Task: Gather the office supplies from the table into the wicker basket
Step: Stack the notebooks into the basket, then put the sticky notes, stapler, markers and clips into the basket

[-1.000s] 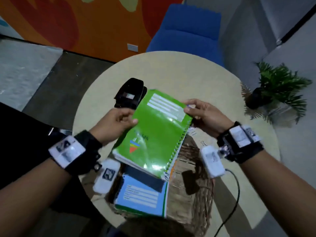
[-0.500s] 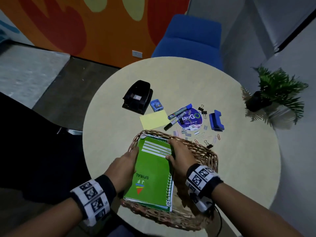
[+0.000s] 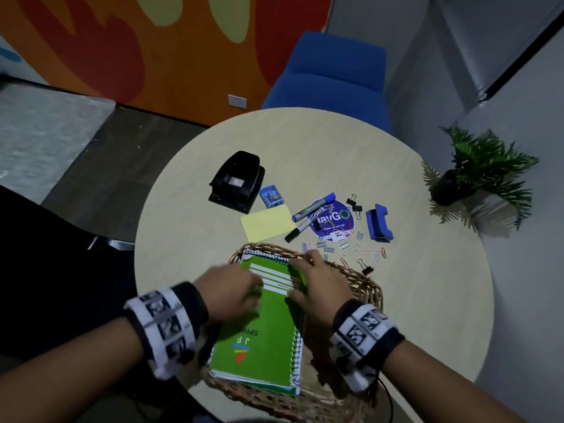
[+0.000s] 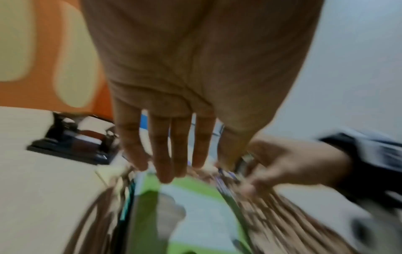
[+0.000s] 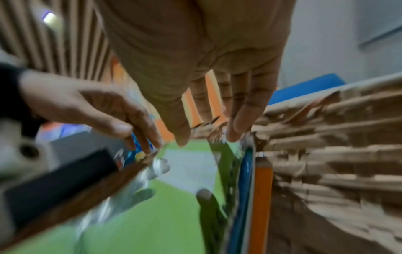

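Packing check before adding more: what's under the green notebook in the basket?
Under the green notebook, in the right wrist view, blue and orange edges show against the basket wall. What they belong to is covered.

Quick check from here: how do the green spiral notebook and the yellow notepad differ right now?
The green spiral notebook lies inside the wicker basket; the yellow notepad sits on the table beyond its rim. The notebook looks larger, with printed cover and wire binding; the notepad is plain. Both hands are over the notebook; nothing touches the notepad. Both lie flat.
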A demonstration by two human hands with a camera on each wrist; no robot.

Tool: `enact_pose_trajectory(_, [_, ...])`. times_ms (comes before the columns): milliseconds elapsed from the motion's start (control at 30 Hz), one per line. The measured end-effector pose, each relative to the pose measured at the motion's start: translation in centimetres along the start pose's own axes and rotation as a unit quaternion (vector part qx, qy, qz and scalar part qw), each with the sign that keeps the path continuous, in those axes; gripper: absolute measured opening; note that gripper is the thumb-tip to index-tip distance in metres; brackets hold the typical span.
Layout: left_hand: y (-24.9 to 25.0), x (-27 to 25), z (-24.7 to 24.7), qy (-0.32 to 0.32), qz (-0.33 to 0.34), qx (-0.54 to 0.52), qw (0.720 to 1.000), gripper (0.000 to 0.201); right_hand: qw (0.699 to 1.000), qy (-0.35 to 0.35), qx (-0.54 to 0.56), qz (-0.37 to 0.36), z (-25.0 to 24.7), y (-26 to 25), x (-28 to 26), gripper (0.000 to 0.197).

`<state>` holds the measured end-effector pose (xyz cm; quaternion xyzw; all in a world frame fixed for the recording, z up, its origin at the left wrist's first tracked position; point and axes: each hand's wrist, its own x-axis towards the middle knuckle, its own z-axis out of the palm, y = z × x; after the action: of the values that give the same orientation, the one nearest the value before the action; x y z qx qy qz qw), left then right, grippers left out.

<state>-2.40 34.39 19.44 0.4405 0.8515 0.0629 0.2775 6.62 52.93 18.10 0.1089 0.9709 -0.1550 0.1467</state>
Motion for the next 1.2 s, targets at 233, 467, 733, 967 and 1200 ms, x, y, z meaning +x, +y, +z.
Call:
enact_pose_trajectory(233, [-8.3,10.9,-4.8,0.084,-0.2,-0.158,0.963,0.023,0.965,0.127,0.137,0.186,-7.0,9.8,4.8,0.031])
enact_pose_trajectory(467, [-8.3,15.3,-1.5,0.095,-0.271,-0.059,0.956,0.053,0.937,0.077,0.097,0.327,-6.7,17.9,9.3,0.039])
enact_pose_trajectory(733, [-9.2,16.6,-0.9,0.085,-0.263,-0.095,0.956,0.054,0.921,0.042,0.157,0.355,-4.6,20.3,12.4,0.037])
enact_pose_trajectory(967, [-9.9,14.0,-4.5,0.138,-0.184,-0.232,0.945,0.019,0.911,0.085,0.251,0.314,-5.5,20.3,10.0,0.024])
enact_pose_trajectory(1200, [-4.4,4.4,-10.2,0.268,-0.104,-0.358,0.888,0.012,0.938,0.137,0.273,0.162,-9.1,17.9,2.7,0.017])
